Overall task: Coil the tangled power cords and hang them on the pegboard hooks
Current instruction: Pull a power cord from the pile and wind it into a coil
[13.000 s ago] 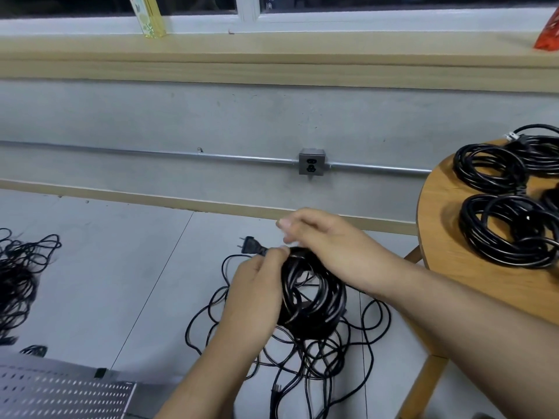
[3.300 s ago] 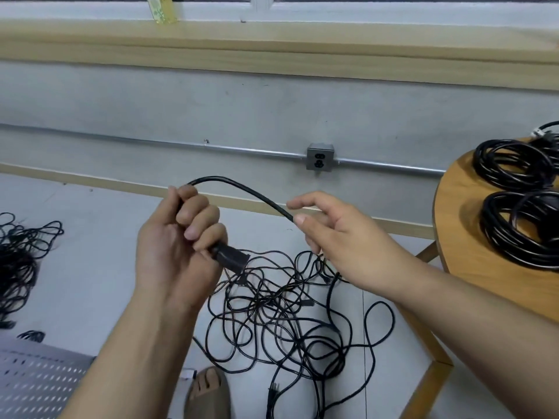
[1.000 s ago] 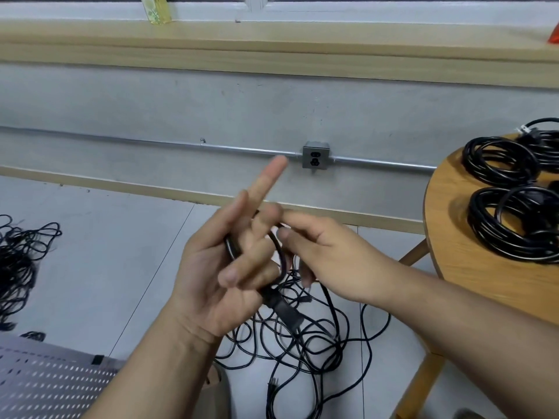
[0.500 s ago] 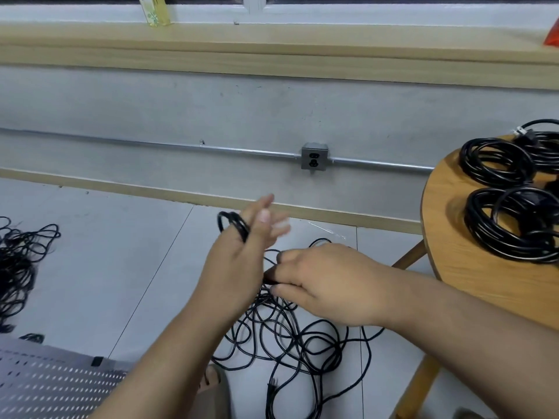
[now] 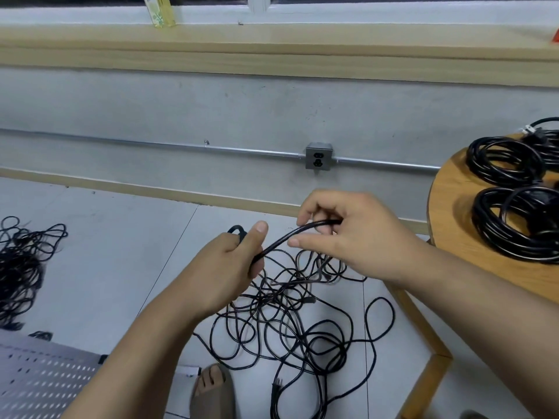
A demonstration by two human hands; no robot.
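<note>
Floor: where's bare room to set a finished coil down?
Bare floor between the left tangle and the middle tangle, back to the wall. Table: only a strip along its rim is free; coils crowd the rest in view.

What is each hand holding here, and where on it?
Both hold one black cord: the left hand grips it at a small loop, the right hand pinches the stretch just beyond.

Glossy black plastic cord (image 5: 290, 237), perforated metal pegboard (image 5: 45, 376), smooth wooden table (image 5: 447, 219).
</note>
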